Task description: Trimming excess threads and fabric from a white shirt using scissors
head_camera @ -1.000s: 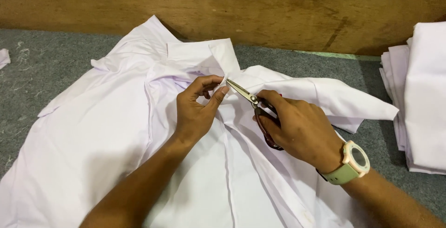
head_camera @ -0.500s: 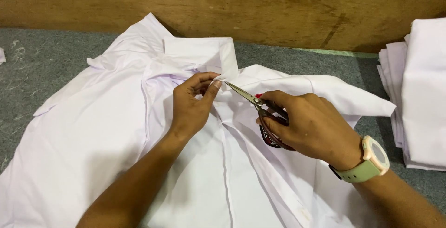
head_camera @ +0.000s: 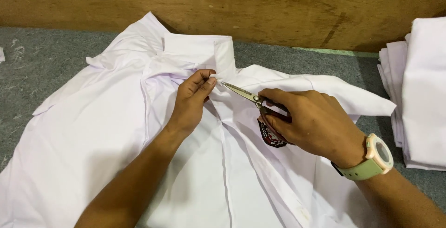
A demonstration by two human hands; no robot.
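White shirt (head_camera: 93,135) on grey felt (head_camera: 42,61) (wooden board (head_camera: 278,12) behind); left hand (head_camera: 190,100) pinches it, right hand (head_camera: 316,123) grips scissors (head_camera: 244,94).

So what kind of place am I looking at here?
Probably a garment finishing or tailoring workbench. A white shirt lies spread on a grey felt-covered table, the right hand works small scissors near the collar, and a stack of folded white garments waits alongside.

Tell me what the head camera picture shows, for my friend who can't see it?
A person's left hand pinches the fabric of a white shirt just below its collar, while the right hand holds small scissors with the tips pointing at that pinch. The shirt lies spread on a grey surface, with a stack of folded white cloth at the right.
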